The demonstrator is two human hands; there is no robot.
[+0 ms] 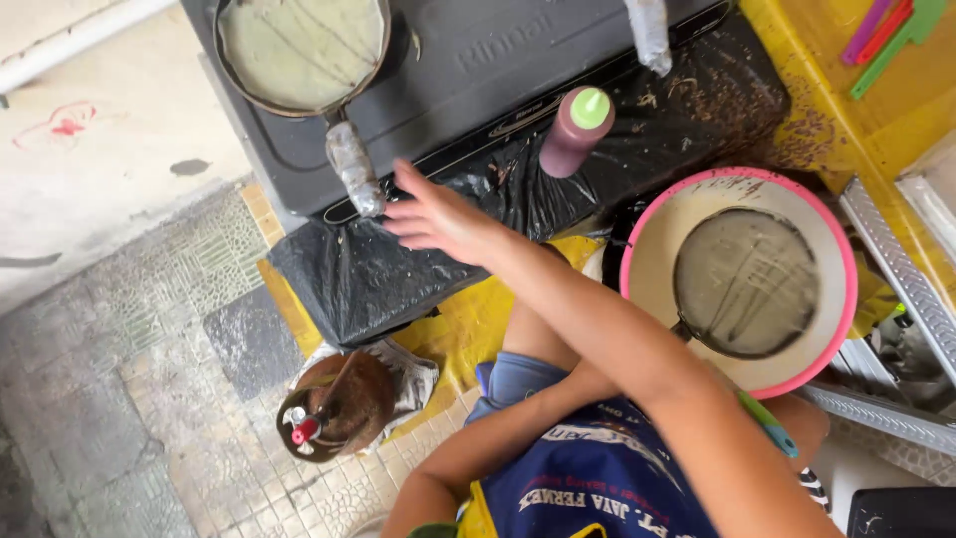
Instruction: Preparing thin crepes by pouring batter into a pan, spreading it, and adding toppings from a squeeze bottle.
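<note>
My right hand (438, 217) is open with fingers spread, hovering over a black plastic sheet (368, 274) at the stove's front edge. It is just right of the plastic-wrapped handle (354, 167) of a pan (299, 50) coated with pale batter, and does not touch it. My left arm crosses under the right forearm. Only a bit of my left hand (809, 428) shows, beside a teal handle (769, 423), so its grip is hidden. A second pan (745, 284) rests in a pink-rimmed basin (846, 259) of pale batter.
A maroon squeeze bottle (578, 130) with a green cap stands on the black sheet by the dark stove (498, 60). A brown round container (334, 403) on a cloth sits on the tiled floor. Coloured spatulas (891, 35) lie at the top right, and metal rails (901, 279) run along the right.
</note>
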